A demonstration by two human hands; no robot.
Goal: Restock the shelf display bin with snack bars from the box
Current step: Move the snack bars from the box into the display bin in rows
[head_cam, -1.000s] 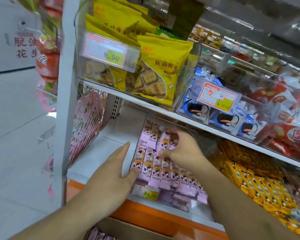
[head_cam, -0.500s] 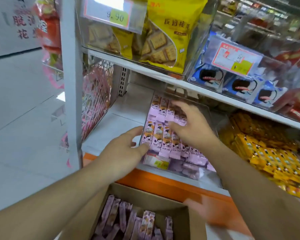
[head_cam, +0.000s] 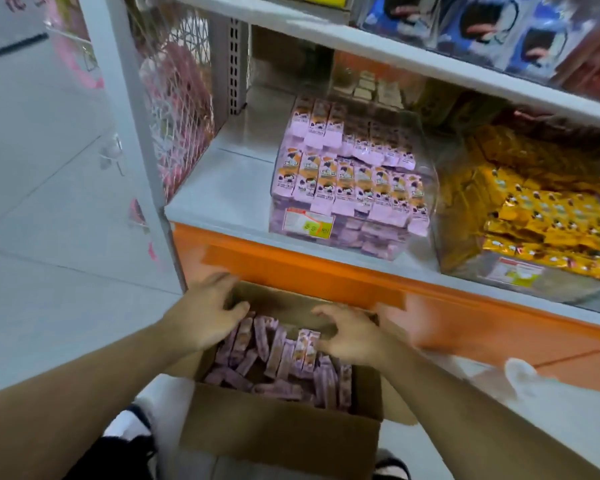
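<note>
A clear display bin (head_cam: 429,157) stands on the white shelf, filled with rows of pink snack bars (head_cam: 347,183). Below the shelf, an open cardboard box (head_cam: 278,434) holds a loose pile of the same pink bars (head_cam: 274,365). Both of my hands are down in the box. My left hand (head_cam: 207,315) lies over the far left corner with relaxed fingers, touching the pile's edge. My right hand (head_cam: 352,336) hovers with fingers spread and arched over upright bars near the box's far right side. No bar is clearly gripped.
An orange shelf front (head_cam: 302,271) runs just above the box. A second clear bin of yellow-wrapped snacks (head_cam: 541,216) stands to the right. A white upright post (head_cam: 129,109) and pink wire basket (head_cam: 177,109) are at left. The upper shelf (head_cam: 395,57) overhangs the bins.
Both hands have left the display bin and dropped into the cardboard box. The view has tilted downward, bringing the box fully into sight.
</note>
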